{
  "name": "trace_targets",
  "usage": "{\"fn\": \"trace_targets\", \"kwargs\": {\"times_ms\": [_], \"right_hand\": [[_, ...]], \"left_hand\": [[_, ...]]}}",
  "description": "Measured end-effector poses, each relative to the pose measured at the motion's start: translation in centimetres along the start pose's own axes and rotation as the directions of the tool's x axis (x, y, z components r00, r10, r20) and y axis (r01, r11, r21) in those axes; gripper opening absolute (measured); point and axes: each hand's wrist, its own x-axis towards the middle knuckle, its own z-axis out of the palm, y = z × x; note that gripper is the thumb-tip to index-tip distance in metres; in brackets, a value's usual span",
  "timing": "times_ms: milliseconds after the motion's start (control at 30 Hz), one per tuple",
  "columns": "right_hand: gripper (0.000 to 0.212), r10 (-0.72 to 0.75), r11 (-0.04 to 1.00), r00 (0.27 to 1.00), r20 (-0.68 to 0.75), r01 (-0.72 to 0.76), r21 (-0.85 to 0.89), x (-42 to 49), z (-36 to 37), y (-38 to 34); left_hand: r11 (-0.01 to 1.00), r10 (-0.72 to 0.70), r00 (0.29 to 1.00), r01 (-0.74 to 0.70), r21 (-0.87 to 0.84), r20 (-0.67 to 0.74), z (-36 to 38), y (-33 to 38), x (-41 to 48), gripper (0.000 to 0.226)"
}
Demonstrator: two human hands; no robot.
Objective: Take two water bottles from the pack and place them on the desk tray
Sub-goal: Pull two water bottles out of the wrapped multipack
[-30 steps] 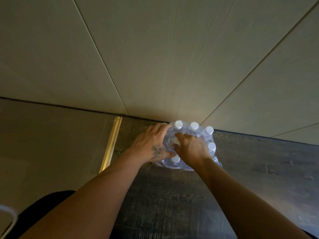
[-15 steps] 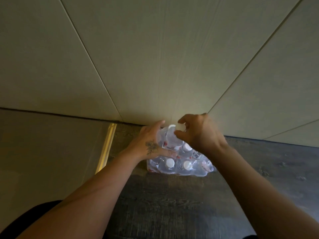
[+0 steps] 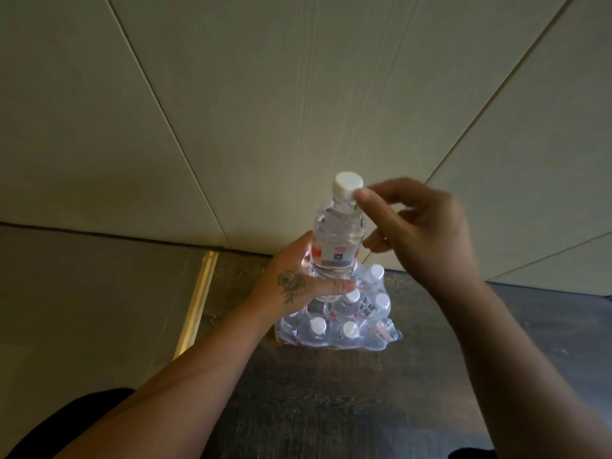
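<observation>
A: The left hand [image 3: 298,286] is wrapping around the lower body of a clear water bottle [image 3: 336,236], thumb lying across the front, fingers hidden behind it. The bottle is standing upright in the middle of the frame, lifted above the pack [image 3: 341,323].

B: And the right hand [image 3: 420,236]?

A: It is hovering just right of the bottle's neck, fingers loosely curled. Its thumb [image 3: 364,198] is touching the lower edge of the white cap [image 3: 347,184]. It is blurred, and I cannot tell whether it is really pinching the cap or only brushing it.

B: Where is the pack sitting?

A: Just below the lifted bottle, on the dark wood-grain floor [image 3: 331,409], close against the pale panelled wall [image 3: 298,94] that is filling the upper half of the frame. Its plastic wrap is looking crumpled, and several white caps are showing through it.

B: Anything to the left?

A: A brass-coloured strip [image 3: 197,299] is running down the centre-left, dividing the dark wood from a grey surface [image 3: 82,309] at lower left.
</observation>
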Motion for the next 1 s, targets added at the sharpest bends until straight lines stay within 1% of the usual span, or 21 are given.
{"fn": "trace_targets", "kwargs": {"times_ms": [33, 67, 100, 133, 200, 233, 267, 333, 400, 500, 633, 700, 800, 867, 1000], "right_hand": [[0.034, 0.052, 0.998, 0.999, -0.005, -0.052, 0.029, -0.4, 0.4, 1.4], [0.037, 0.089, 0.996, 0.996, -0.013, -0.089, 0.018, -0.8, 0.8, 3.0], [0.037, 0.111, 0.993, 0.994, -0.013, -0.112, -0.041, -1.1, 1.1, 4.6], [0.035, 0.123, 0.982, 0.992, 0.011, -0.12, -0.149, -1.3, 1.3, 6.3], [0.024, 0.166, 0.904, 0.977, 0.137, -0.095, -0.416, -1.7, 1.6, 9.3], [0.02, 0.206, 0.856, 0.956, 0.208, -0.073, -0.512, -1.9, 1.8, 10.6], [0.021, 0.247, 0.826, 0.932, 0.264, -0.061, -0.56, -2.1, 2.1, 11.7], [0.028, 0.318, 0.803, 0.886, 0.338, -0.062, -0.593, -2.7, 3.2, 13.1], [0.035, 0.342, 0.786, 0.854, 0.391, -0.031, -0.618, -3.1, 4.5, 14.0], [0.042, 0.327, 0.733, 0.848, 0.416, 0.05, -0.678, -3.6, 6.2, 15.4], [0.056, 0.364, 0.659, 0.83, 0.422, 0.091, -0.747, -4.4, 7.6, 16.9], [0.061, 0.358, 0.646, 0.833, 0.422, 0.105, -0.756, -4.7, 8.2, 17.5], [0.055, 0.321, 0.655, 0.86, 0.396, 0.1, -0.749, -5.0, 8.4, 18.4], [0.049, 0.296, 0.681, 0.875, 0.383, 0.088, -0.727, -5.0, 8.4, 18.8], [0.044, 0.264, 0.722, 0.883, 0.389, 0.087, -0.686, -4.8, 8.2, 18.4]], "left_hand": [[1.0, -0.005, 1.0, 0.005, -0.003, 0.006, -0.2, 0.1, 0.0, 0.064], [1.0, -0.016, 1.0, 0.016, 0.002, 0.009, -0.4, 0.2, 0.1, 0.06], [0.999, -0.038, 0.999, 0.038, 0.004, 0.005, -0.5, 0.1, 0.2, 0.06], [0.998, -0.059, 0.998, 0.059, -0.007, -0.003, -0.6, 0.0, 0.3, 0.062], [0.996, -0.087, 0.996, 0.086, -0.03, -0.018, -0.8, 0.0, 0.5, 0.066], [0.995, -0.093, 0.996, 0.092, -0.033, -0.014, -1.0, 0.0, 0.4, 0.068], [0.996, -0.087, 0.996, 0.087, -0.037, -0.004, -1.1, 0.2, 0.4, 0.073], [0.996, -0.074, 0.997, 0.075, -0.038, 0.013, -1.4, 0.4, 0.4, 0.089], [0.997, -0.07, 0.997, 0.071, -0.022, 0.023, -1.5, 0.4, 0.4, 0.101], [0.998, -0.062, 0.998, 0.063, -0.01, 0.023, -1.6, 0.7, 0.4, 0.103], [0.997, -0.077, 0.997, 0.077, 0.008, 0.006, -1.7, 1.3, 0.7, 0.106], [0.997, -0.074, 0.997, 0.074, -0.006, -0.003, -1.5, 1.3, 0.7, 0.105], [0.998, -0.064, 0.998, 0.064, -0.021, -0.005, -1.2, 1.2, 0.8, 0.102], [0.998, -0.059, 0.998, 0.059, -0.021, 0.0, -1.2, 1.2, 1.0, 0.099], [0.998, -0.05, 0.999, 0.05, -0.042, 0.005, -1.4, 0.9, 1.3, 0.098]]}}
